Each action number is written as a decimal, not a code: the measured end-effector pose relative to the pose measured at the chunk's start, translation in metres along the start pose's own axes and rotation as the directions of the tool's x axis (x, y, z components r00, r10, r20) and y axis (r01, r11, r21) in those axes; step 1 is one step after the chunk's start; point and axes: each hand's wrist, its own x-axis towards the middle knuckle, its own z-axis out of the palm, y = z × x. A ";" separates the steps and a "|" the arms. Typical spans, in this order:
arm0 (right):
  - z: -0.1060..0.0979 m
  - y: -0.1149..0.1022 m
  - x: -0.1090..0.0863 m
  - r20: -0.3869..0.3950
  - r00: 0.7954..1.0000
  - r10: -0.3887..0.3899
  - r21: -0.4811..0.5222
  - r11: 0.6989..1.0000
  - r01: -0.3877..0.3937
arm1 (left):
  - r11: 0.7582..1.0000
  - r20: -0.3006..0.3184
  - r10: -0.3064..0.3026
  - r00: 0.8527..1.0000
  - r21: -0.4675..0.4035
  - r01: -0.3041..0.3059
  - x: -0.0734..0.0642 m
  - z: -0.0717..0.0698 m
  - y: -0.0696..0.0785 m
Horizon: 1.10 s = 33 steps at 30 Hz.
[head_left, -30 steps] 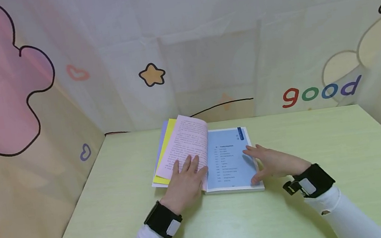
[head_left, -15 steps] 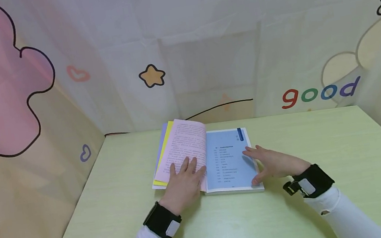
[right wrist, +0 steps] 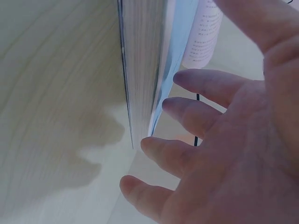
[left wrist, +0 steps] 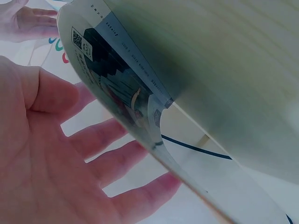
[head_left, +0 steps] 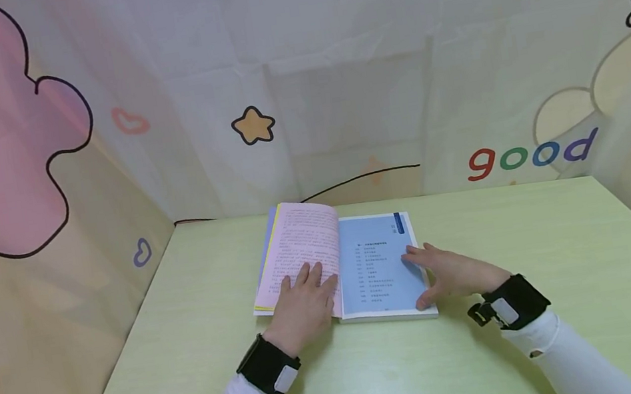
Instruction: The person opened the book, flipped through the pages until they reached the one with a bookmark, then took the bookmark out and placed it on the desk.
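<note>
One opened book [head_left: 346, 261] lies at 12 o'clock on the worktop [head_left: 401, 373]; the left hand [head_left: 301, 308], fingers spread, seems to flatten its pink page [head_left: 305, 235], the right hand [head_left: 456, 270] relaxed at 3 o'clock, contact unclear. Next probably calls for lifting the blue page [head_left: 383, 268].

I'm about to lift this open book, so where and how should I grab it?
Probably grip the open book by its right edge, coming from the right with the right hand: its page block is thick and flat there, whereas the pink page on the left is bowed and would likely bend.
</note>
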 end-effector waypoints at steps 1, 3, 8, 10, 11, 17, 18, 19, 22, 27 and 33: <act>0.001 0.000 0.000 0.000 1.000 -0.002 -0.007 1.000 0.002 | 1.000 -0.003 -0.002 1.000 -0.003 0.002 0.000 0.000 0.000; 0.001 0.001 0.000 -0.002 1.000 -0.002 -0.010 1.000 0.002 | 1.000 -0.012 -0.004 1.000 -0.010 0.004 0.000 0.001 0.000; 0.003 0.001 0.000 -0.001 1.000 0.009 0.010 1.000 -0.009 | 1.000 -0.014 -0.002 1.000 -0.014 0.001 0.000 0.000 0.001; 0.003 0.001 0.000 -0.002 1.000 0.009 0.006 1.000 -0.009 | 1.000 -0.008 -0.005 1.000 -0.015 0.005 -0.001 -0.001 0.001; 0.004 0.001 0.000 -0.003 1.000 0.009 0.001 1.000 -0.009 | 1.000 -0.006 -0.007 1.000 -0.015 0.007 -0.001 -0.001 0.001; 0.004 0.001 0.000 -0.011 1.000 -0.015 -0.026 1.000 0.014 | 1.000 -0.024 -0.009 1.000 0.003 0.009 -0.001 -0.001 0.001; 0.003 0.001 0.000 -0.010 1.000 -0.017 -0.030 0.999 0.017 | 1.000 -0.026 -0.009 1.000 0.005 0.009 -0.002 -0.002 0.001; 0.004 0.002 0.000 -0.011 1.000 -0.017 -0.033 0.999 0.017 | 1.000 -0.027 -0.008 1.000 0.006 0.008 -0.002 -0.002 0.001; 0.004 0.002 0.001 -0.018 1.000 -0.025 -0.051 0.998 0.024 | 1.000 -0.024 -0.009 1.000 0.006 0.009 -0.002 -0.002 0.002; 0.005 0.004 0.003 -0.046 0.998 -0.047 -0.084 0.996 0.043 | 1.000 -0.012 -0.015 1.000 0.005 0.015 -0.002 -0.001 0.002; 0.005 0.005 0.004 -0.086 0.994 -0.063 -0.126 0.991 0.052 | 1.000 -0.007 -0.015 1.000 0.005 0.015 -0.002 -0.002 0.002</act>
